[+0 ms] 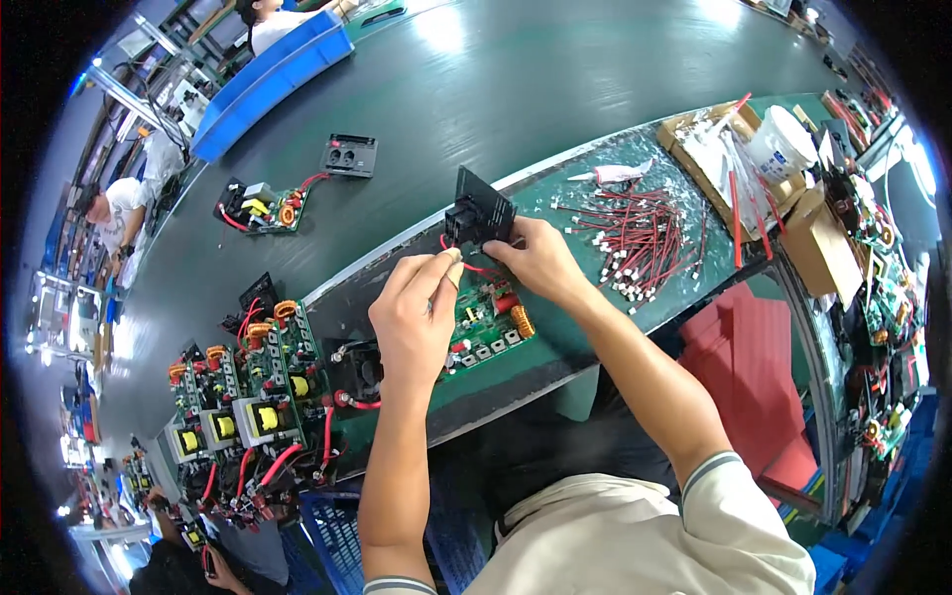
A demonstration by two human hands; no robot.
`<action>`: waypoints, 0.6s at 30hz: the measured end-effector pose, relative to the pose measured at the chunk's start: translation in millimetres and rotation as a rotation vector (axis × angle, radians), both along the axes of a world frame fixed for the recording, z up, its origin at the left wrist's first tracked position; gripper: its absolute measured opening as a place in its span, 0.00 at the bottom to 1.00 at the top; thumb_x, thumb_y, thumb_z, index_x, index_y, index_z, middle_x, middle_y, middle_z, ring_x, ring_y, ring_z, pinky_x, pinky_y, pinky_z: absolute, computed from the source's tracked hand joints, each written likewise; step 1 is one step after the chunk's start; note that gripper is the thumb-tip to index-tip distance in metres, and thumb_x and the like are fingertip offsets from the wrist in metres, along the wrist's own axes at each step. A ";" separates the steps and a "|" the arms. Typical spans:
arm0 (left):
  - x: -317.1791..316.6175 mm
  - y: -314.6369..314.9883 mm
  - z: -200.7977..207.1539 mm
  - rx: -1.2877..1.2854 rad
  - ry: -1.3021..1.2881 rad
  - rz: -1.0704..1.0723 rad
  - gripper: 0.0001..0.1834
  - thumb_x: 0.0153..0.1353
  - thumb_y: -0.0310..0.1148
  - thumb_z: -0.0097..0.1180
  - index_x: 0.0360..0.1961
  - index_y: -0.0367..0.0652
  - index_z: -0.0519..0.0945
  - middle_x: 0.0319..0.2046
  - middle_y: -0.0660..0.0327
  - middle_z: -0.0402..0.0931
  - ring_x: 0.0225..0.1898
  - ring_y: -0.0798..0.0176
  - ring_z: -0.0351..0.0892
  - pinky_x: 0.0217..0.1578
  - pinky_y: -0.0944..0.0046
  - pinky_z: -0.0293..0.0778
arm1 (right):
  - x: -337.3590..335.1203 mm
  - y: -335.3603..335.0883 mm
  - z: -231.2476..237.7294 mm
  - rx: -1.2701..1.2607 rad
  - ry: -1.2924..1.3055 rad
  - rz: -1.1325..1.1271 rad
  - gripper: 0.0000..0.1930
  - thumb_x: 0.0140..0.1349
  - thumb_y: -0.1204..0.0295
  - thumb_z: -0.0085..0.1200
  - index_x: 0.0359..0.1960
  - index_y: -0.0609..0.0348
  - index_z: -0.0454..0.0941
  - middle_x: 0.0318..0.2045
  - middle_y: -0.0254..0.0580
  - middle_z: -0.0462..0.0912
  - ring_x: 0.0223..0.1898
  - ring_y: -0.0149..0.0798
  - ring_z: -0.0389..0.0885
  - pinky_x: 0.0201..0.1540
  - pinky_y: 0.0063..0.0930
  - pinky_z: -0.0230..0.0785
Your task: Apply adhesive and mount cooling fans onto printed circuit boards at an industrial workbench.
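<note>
My right hand [540, 260] grips the edge of a black plastic panel [482, 202], tilted up above the bench. My left hand [415, 302] is closed in a pinch just below the panel, on a thin red wire [476, 269] as far as I can see; pale covers sit on its fingertips. Under both hands lies a green circuit board [490, 332] with a copper coil and other parts, partly hidden by my left hand. A thick red cable [363, 404] shows beside my left wrist.
Several circuit boards [260, 377] stand in a row at left. Another board [264, 210], wired to a black socket panel [350, 156], lies on the green belt near a blue bin [268, 84]. At right are red wires [645, 238], a glue tube [617, 173] and a white tub [782, 143].
</note>
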State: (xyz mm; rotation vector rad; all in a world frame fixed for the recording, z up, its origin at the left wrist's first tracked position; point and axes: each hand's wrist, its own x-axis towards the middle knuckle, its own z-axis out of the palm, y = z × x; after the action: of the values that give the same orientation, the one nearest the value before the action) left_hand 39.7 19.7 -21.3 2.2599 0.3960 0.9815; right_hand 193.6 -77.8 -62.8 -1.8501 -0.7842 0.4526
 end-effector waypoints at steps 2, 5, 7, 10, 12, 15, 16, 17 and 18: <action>1.6 -0.4 0.7 0.045 0.016 0.020 0.09 0.57 0.23 0.64 0.39 0.38 0.84 0.33 0.58 0.80 0.28 0.58 0.81 0.29 0.63 0.75 | -3.5 -1.8 11.2 0.051 0.025 -0.021 0.16 0.57 0.64 0.64 0.34 0.70 0.80 0.24 0.47 0.83 0.28 0.34 0.81 0.34 0.32 0.73; 6.2 -2.5 -2.6 0.160 0.076 0.016 0.09 0.56 0.24 0.64 0.40 0.41 0.85 0.33 0.60 0.79 0.27 0.57 0.80 0.28 0.62 0.75 | -19.2 -21.5 16.2 0.100 -0.070 -0.055 0.12 0.59 0.71 0.62 0.39 0.69 0.81 0.32 0.49 0.84 0.30 0.33 0.82 0.34 0.28 0.73; 7.7 -8.6 -2.0 0.175 0.105 0.033 0.10 0.56 0.26 0.64 0.40 0.43 0.85 0.33 0.61 0.79 0.26 0.57 0.80 0.28 0.61 0.75 | -29.1 -29.0 12.0 0.269 -0.126 -0.075 0.12 0.60 0.79 0.59 0.46 0.68 0.80 0.40 0.49 0.83 0.33 0.33 0.84 0.32 0.26 0.73; 7.8 -18.7 6.8 0.210 0.183 0.060 0.10 0.56 0.25 0.63 0.41 0.45 0.86 0.33 0.61 0.78 0.27 0.56 0.80 0.29 0.60 0.75 | -36.0 -34.6 13.1 0.264 -0.187 -0.104 0.14 0.60 0.79 0.59 0.49 0.66 0.79 0.39 0.49 0.83 0.34 0.36 0.84 0.32 0.28 0.74; 6.1 -23.2 11.8 0.230 0.233 0.074 0.11 0.56 0.24 0.62 0.41 0.45 0.86 0.33 0.60 0.78 0.28 0.56 0.81 0.31 0.61 0.75 | -40.7 -38.6 19.4 0.223 -0.181 -0.102 0.17 0.60 0.80 0.58 0.52 0.64 0.79 0.38 0.51 0.83 0.35 0.41 0.84 0.33 0.30 0.75; 7.1 -26.9 12.4 0.272 0.270 0.079 0.11 0.56 0.25 0.63 0.40 0.47 0.86 0.33 0.61 0.79 0.28 0.56 0.81 0.30 0.60 0.75 | -42.6 -39.6 14.3 0.307 -0.251 -0.166 0.18 0.61 0.80 0.57 0.54 0.62 0.78 0.37 0.53 0.82 0.35 0.45 0.84 0.34 0.31 0.75; 7.2 -26.5 9.9 0.273 0.259 0.074 0.10 0.56 0.25 0.63 0.40 0.46 0.85 0.33 0.61 0.79 0.28 0.56 0.81 0.30 0.61 0.75 | -43.3 -40.1 13.7 0.298 -0.245 -0.156 0.19 0.61 0.81 0.57 0.55 0.62 0.78 0.38 0.53 0.83 0.36 0.45 0.85 0.36 0.31 0.76; 7.3 -26.2 8.5 0.274 0.247 0.068 0.10 0.56 0.25 0.63 0.39 0.46 0.85 0.33 0.61 0.79 0.29 0.56 0.81 0.30 0.61 0.75 | -43.7 -40.4 13.4 0.289 -0.239 -0.147 0.19 0.61 0.81 0.57 0.55 0.62 0.78 0.38 0.53 0.83 0.36 0.46 0.85 0.38 0.31 0.76; 7.7 -25.9 8.4 0.275 0.250 0.069 0.10 0.56 0.25 0.63 0.39 0.46 0.85 0.33 0.61 0.79 0.29 0.56 0.81 0.30 0.61 0.75 | -43.9 -40.5 13.6 0.290 -0.236 -0.146 0.19 0.61 0.81 0.57 0.55 0.62 0.78 0.38 0.53 0.83 0.36 0.46 0.85 0.38 0.31 0.76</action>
State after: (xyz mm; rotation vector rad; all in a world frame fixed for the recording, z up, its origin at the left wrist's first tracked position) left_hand 47.5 -6.1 -13.0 2.6472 0.4724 0.8300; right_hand 149.7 -118.3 -49.2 -1.6896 -0.8174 0.0230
